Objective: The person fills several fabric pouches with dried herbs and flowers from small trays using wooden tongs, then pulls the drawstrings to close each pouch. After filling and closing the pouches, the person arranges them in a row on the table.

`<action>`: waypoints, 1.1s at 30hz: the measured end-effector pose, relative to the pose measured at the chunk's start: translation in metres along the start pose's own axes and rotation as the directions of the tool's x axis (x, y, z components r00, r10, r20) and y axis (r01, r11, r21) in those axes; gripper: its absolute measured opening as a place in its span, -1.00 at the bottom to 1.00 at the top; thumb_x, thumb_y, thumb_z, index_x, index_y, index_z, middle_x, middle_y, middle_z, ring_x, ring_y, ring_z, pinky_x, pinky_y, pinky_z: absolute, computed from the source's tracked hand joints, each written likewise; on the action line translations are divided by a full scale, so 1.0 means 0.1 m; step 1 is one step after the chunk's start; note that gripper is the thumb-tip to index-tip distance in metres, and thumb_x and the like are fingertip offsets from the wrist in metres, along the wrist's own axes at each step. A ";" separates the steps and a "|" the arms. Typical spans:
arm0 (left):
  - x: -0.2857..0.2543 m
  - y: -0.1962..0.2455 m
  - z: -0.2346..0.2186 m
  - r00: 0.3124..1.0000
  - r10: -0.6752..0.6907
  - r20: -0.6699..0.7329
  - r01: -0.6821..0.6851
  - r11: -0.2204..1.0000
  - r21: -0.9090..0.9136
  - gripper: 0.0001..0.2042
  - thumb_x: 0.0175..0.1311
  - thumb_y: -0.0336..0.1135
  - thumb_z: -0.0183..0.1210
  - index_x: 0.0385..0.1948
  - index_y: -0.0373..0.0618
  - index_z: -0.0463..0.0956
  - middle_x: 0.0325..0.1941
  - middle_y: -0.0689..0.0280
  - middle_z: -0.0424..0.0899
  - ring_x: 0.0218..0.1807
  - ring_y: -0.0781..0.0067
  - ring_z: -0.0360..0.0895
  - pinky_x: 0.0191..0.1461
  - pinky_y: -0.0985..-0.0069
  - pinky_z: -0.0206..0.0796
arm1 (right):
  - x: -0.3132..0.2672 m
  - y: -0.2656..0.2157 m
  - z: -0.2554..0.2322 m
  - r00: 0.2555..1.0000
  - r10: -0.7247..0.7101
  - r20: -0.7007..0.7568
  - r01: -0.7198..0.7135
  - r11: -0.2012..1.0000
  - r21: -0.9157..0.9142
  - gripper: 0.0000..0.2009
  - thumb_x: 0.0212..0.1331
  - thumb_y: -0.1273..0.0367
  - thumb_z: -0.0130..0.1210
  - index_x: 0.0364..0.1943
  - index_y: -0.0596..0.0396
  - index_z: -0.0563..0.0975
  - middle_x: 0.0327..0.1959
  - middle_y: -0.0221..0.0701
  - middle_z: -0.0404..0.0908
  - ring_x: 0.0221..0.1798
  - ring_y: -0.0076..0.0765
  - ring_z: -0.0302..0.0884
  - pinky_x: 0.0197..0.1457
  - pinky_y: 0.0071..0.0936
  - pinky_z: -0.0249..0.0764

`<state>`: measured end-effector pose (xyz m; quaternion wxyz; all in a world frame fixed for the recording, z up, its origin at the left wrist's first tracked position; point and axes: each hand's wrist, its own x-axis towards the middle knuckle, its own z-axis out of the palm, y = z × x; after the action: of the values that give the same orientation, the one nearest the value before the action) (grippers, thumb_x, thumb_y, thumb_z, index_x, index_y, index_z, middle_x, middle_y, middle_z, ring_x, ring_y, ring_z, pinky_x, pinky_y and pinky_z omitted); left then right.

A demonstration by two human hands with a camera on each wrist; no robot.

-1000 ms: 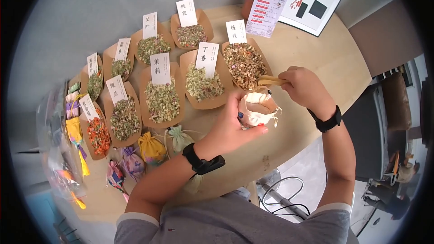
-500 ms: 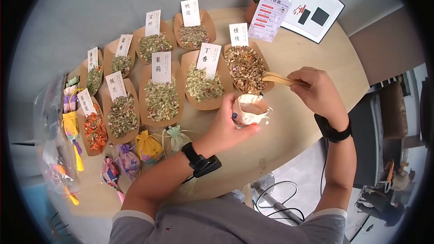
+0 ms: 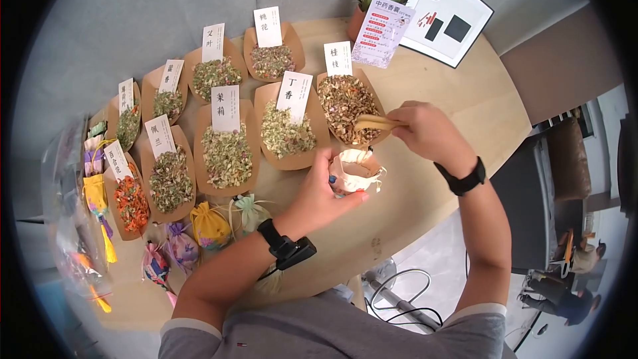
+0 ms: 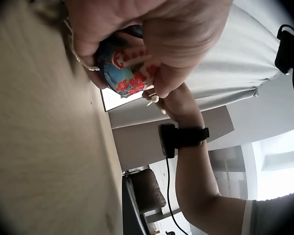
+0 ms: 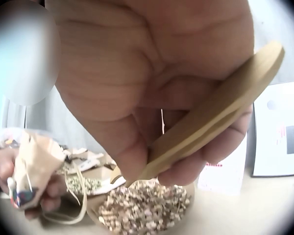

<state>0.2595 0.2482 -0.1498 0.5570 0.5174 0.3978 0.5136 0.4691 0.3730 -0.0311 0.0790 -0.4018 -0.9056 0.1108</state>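
Note:
My left hand [image 3: 318,189] grips a small cloth drawstring pouch [image 3: 352,173] with its mouth spread upward. The left wrist view shows blue cloth with red flowers on the pouch [image 4: 130,73]; its pale lining and loose cord show in the right wrist view. My right hand [image 3: 428,134] pinches a slim wooden scoop [image 3: 379,121], whose tip lies over the near end of the brown chips [image 3: 345,106] in a paper tray [image 3: 380,101]. The pouch is just below this tray in the head view.
Several more paper trays of dried herbs with white cards, such as the orange petals [image 3: 131,203], stand to the left. Finished-looking pouches, one yellow [image 3: 211,226], lie in front of them. A purple card [image 3: 382,32], a potted plant and a framed picture [image 3: 444,16] stand behind.
The scoop swung to the right edge of the brown chips, then back left over their near end. My left hand keeps holding the pouch below the tray. The head view has shifted slightly.

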 end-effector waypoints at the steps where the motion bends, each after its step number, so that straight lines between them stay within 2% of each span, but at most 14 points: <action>1: 0.00 0.00 -0.01 0.997 -0.065 0.035 0.065 0.998 0.004 -0.27 0.14 -0.50 0.44 0.26 -0.20 0.09 0.20 0.24 0.43 0.24 0.51 0.44 0.30 0.41 0.39 | 0.03 0.02 0.08 1.000 -0.016 0.011 0.016 1.000 -0.012 -0.81 0.05 0.49 0.20 -0.23 0.18 0.69 -0.32 -0.14 0.67 -0.20 0.06 0.63 -0.08 -0.14 0.56; 2: 0.00 0.00 0.00 0.997 -0.065 0.034 0.065 0.998 0.002 -0.27 0.14 -0.50 0.44 0.26 -0.20 0.09 0.20 0.24 0.43 0.24 0.51 0.44 0.30 0.41 0.39 | 0.04 -0.01 0.14 1.000 -0.011 0.017 0.011 1.000 -0.018 -0.83 0.02 0.51 0.20 -0.26 0.17 0.69 -0.34 -0.17 0.66 -0.20 0.04 0.63 -0.08 -0.13 0.56; 4: 0.00 -0.03 0.01 0.999 -0.033 0.014 0.034 0.998 -0.062 -0.28 0.12 -0.34 0.50 0.22 -0.24 0.18 0.11 0.20 0.49 0.00 0.55 0.56 -0.08 0.53 0.50 | 0.08 -0.02 0.24 0.999 -0.039 -0.011 0.039 0.997 -0.061 -0.82 0.01 0.54 0.20 -0.25 0.18 0.69 -0.32 -0.18 0.67 -0.22 0.04 0.64 -0.12 -0.14 0.56; 9: 0.00 -0.16 -0.02 0.998 -0.038 0.050 0.039 0.999 -0.012 -0.26 0.11 -0.31 0.51 0.23 -0.27 0.17 0.11 0.17 0.51 -0.01 0.52 0.57 -0.07 0.49 0.51 | 0.09 0.02 0.40 0.992 -0.101 -0.075 0.092 0.989 -0.112 -0.80 -0.02 0.54 0.18 -0.27 0.15 0.69 -0.34 -0.21 0.67 -0.22 0.03 0.64 -0.11 -0.13 0.56; 11: -0.02 -0.21 -0.02 0.997 -0.054 0.063 0.052 0.998 0.019 -0.25 0.10 -0.30 0.51 0.23 -0.27 0.17 0.11 0.16 0.52 -0.01 0.52 0.57 -0.06 0.48 0.51 | 0.07 -0.01 0.34 0.993 -0.071 -0.089 0.067 0.997 -0.042 -0.80 0.00 0.59 0.18 -0.24 0.20 0.68 -0.34 -0.18 0.66 -0.28 0.05 0.63 -0.20 -0.13 0.54; 13: -0.03 -0.34 0.02 0.997 0.038 0.063 -0.039 0.999 0.013 -0.26 0.10 -0.29 0.51 0.22 -0.27 0.18 0.10 0.15 0.54 -0.03 0.51 0.58 -0.04 0.46 0.52 | 0.06 0.00 0.29 0.994 -0.054 -0.097 0.053 0.998 -0.014 -0.79 0.01 0.59 0.18 -0.23 0.21 0.68 -0.34 -0.17 0.66 -0.28 0.05 0.62 -0.20 -0.14 0.53; 17: -0.03 -0.20 0.03 0.998 -0.013 0.054 0.015 1.000 -0.024 -0.26 0.11 -0.29 0.51 0.23 -0.27 0.18 0.08 0.15 0.56 -0.04 0.50 0.59 -0.03 0.47 0.52 | 0.03 -0.04 0.13 0.994 -0.004 -0.105 0.009 0.999 0.047 -0.79 0.05 0.59 0.20 -0.18 0.24 0.67 -0.34 -0.17 0.65 -0.32 0.01 0.61 -0.23 -0.21 0.52; 21: -0.02 -0.21 0.03 0.999 -0.006 0.034 0.007 0.999 -0.045 -0.25 0.12 -0.30 0.50 0.25 -0.30 0.17 0.06 0.16 0.57 -0.03 0.51 0.59 -0.05 0.48 0.52 | -0.04 -0.19 -0.18 0.995 0.036 -0.091 -0.024 0.991 0.132 -0.81 0.06 0.56 0.19 -0.22 0.20 0.68 -0.36 -0.14 0.65 -0.28 0.06 0.61 -0.20 -0.16 0.52; 24: -0.01 -0.21 0.02 1.000 -0.017 0.026 0.018 0.999 -0.045 -0.24 0.12 -0.29 0.50 0.25 -0.31 0.16 0.05 0.16 0.56 -0.04 0.54 0.59 -0.08 0.50 0.51 | -0.19 -0.31 -0.44 0.997 0.067 0.047 -0.078 0.956 0.282 -0.78 0.02 0.57 0.26 -0.19 0.21 0.68 -0.38 -0.14 0.64 -0.33 -0.01 0.59 -0.23 -0.25 0.50; 25: -0.02 -0.21 0.01 0.999 -0.038 0.028 0.039 0.998 -0.044 -0.24 0.12 -0.29 0.51 0.25 -0.32 0.16 0.04 0.17 0.56 -0.05 0.56 0.58 -0.09 0.51 0.50 | -0.20 -0.34 -0.47 0.996 0.068 0.048 -0.079 0.956 0.282 -0.78 0.02 0.57 0.26 -0.19 0.21 0.68 -0.38 -0.14 0.64 -0.33 -0.01 0.59 -0.23 -0.25 0.50; 27: -0.02 -0.22 0.02 0.999 -0.033 0.028 0.034 0.998 -0.054 -0.23 0.11 -0.28 0.51 0.24 -0.31 0.16 0.03 0.17 0.56 -0.07 0.57 0.57 -0.10 0.52 0.49 | -0.22 -0.38 -0.52 0.982 0.015 0.186 -0.072 0.950 0.304 -0.78 0.03 0.53 0.26 -0.19 0.23 0.69 -0.37 -0.10 0.65 -0.31 0.04 0.60 -0.21 -0.22 0.50; 30: -0.01 -0.27 0.01 0.999 -0.028 0.032 0.029 0.999 -0.045 -0.23 0.11 -0.27 0.52 0.24 -0.31 0.15 0.02 0.18 0.56 -0.09 0.58 0.56 -0.12 0.54 0.49 | -0.10 -0.23 -0.32 0.995 0.074 0.073 -0.085 0.983 0.164 -0.79 0.05 0.49 0.24 -0.19 0.25 0.69 -0.36 -0.05 0.66 -0.28 0.10 0.60 -0.17 -0.16 0.51; 32: -0.01 -0.25 0.00 0.999 -0.026 0.037 0.027 0.999 -0.025 -0.23 0.11 -0.27 0.52 0.24 -0.31 0.15 0.02 0.18 0.55 -0.09 0.58 0.56 -0.12 0.54 0.48 | 0.00 -0.10 -0.10 0.993 0.096 0.062 -0.104 0.985 0.136 -0.79 0.07 0.47 0.22 -0.21 0.26 0.68 -0.35 -0.03 0.65 -0.26 0.13 0.60 -0.15 -0.12 0.50; 33: 0.00 -0.20 -0.01 0.994 -0.082 0.074 0.085 0.996 -0.039 -0.27 0.14 -0.37 0.47 0.25 -0.27 0.13 0.11 0.22 0.49 0.07 0.57 0.50 0.07 0.50 0.45 | 0.05 -0.05 0.00 0.992 0.118 0.053 -0.123 0.987 0.108 -0.80 0.09 0.45 0.20 -0.23 0.27 0.68 -0.35 -0.01 0.65 -0.24 0.16 0.60 -0.14 -0.09 0.50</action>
<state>0.2617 0.2492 -0.1695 0.6027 0.5067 0.3880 0.4790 0.4625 0.3735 -0.0292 0.0731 -0.4481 -0.8737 0.1749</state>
